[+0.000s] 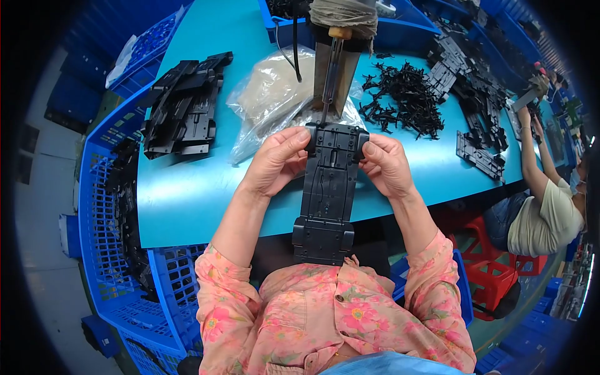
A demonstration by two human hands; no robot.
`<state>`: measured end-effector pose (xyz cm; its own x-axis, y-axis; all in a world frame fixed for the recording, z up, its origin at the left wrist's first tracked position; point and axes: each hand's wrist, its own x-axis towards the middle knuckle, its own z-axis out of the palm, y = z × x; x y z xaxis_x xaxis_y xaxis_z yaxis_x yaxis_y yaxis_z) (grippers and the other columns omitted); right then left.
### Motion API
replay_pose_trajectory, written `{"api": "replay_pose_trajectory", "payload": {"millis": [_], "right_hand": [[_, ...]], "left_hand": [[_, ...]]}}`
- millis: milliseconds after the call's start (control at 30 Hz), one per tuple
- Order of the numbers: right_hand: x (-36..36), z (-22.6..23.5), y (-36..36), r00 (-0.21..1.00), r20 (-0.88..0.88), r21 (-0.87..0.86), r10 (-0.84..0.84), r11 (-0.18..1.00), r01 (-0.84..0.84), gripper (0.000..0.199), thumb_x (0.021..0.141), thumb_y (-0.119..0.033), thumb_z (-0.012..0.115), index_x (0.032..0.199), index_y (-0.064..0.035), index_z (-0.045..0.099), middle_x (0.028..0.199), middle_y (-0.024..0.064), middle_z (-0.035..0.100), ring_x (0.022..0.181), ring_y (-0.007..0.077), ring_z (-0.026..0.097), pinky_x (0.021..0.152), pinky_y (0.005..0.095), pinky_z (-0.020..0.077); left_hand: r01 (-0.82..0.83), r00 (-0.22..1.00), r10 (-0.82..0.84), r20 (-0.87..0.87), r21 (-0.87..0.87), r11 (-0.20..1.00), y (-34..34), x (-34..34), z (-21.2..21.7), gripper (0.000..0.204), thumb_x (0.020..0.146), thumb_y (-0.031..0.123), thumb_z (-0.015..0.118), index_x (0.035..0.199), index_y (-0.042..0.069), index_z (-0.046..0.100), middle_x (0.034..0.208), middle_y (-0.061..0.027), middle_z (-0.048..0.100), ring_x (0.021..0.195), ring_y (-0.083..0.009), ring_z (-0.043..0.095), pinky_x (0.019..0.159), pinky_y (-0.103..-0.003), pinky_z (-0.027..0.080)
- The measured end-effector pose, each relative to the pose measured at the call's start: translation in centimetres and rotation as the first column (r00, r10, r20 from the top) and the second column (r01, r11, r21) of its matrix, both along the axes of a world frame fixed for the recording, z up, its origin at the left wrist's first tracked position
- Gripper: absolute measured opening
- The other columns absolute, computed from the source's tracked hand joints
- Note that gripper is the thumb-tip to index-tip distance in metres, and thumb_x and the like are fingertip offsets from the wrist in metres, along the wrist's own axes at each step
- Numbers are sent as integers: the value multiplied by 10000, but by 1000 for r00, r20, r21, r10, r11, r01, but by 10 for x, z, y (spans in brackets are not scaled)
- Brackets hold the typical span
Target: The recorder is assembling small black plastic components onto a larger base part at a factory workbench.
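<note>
Between my two hands is a long black plastic chassis plate (329,187), its far end beneath the thin bit of a hanging screwdriver (332,69). My left hand (278,159) pinches the far left corner, thumb on top. At the far right corner, my right hand (387,164) grips the plate in the same way. Black wheel-like side pieces sit at both gripped corners. The near end of the plate reaches toward my body, past the table edge. Whether the bit touches a screw cannot be made out.
Stacked black plates (187,106) lie left on the turquoise table (181,212). A clear plastic bag (265,87) rests behind my left hand. Right of it are a heap of small black parts (406,97) and more plates (481,156). Blue crates (112,250) stand left; a co-worker (544,219) sits right.
</note>
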<state>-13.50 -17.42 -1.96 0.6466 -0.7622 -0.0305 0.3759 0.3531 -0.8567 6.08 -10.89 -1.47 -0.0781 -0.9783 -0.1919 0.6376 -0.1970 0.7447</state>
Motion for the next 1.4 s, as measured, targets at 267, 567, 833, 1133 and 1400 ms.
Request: {"api": "replay_pose_trajectory", "payload": {"millis": [267, 567, 833, 1133, 1400], "right_hand": [[0, 1, 1, 1000, -6, -9, 0, 1000, 0, 306, 746, -247, 653, 885, 16, 581, 750, 32, 586, 600, 57, 487, 557, 180, 414], [0, 3, 3, 1000, -13, -29, -1, 1000, 1, 306, 745, -239, 655, 893, 19, 582, 753, 30, 585, 605, 57, 490, 563, 178, 420], [-2, 0, 1, 1000, -4, -33, 8, 999, -8, 303, 749, -222, 651, 914, 21, 580, 775, 31, 590, 626, 59, 494, 581, 188, 426], [1, -1, 3, 1000, 4, -57, -13, 998, 14, 329, 739, -242, 659, 917, 25, 587, 763, 31, 589, 626, 66, 484, 565, 186, 395], [1, 0, 4, 1000, -16, -75, -24, 997, 22, 331, 741, -238, 654, 919, 33, 586, 762, 33, 588, 603, 61, 454, 536, 181, 364]], "left_hand": [[-1, 1000, 1, -17, -1, 1000, -1, 3, -6, 225, 773, 229, 627, 896, 58, 548, 772, 15, 563, 601, -25, 505, 592, -175, 448], [22, 996, -24, -85, -33, 999, 1, 3, -4, 212, 789, 196, 608, 937, 55, 555, 810, 14, 584, 607, -6, 512, 578, -148, 440], [16, 996, -17, -85, -12, 1000, 1, 1, -2, 208, 796, 197, 598, 939, 52, 553, 816, 9, 588, 625, -15, 527, 597, -154, 459], [22, 997, -22, -77, -3, 1000, 1, -1, 0, 211, 800, 208, 592, 932, 49, 552, 816, 9, 585, 639, -16, 526, 615, -167, 468], [35, 995, -35, -90, -7, 999, 1, 0, 0, 186, 804, 197, 585, 921, 54, 564, 822, 5, 593, 657, -17, 535, 619, -157, 458]]}}
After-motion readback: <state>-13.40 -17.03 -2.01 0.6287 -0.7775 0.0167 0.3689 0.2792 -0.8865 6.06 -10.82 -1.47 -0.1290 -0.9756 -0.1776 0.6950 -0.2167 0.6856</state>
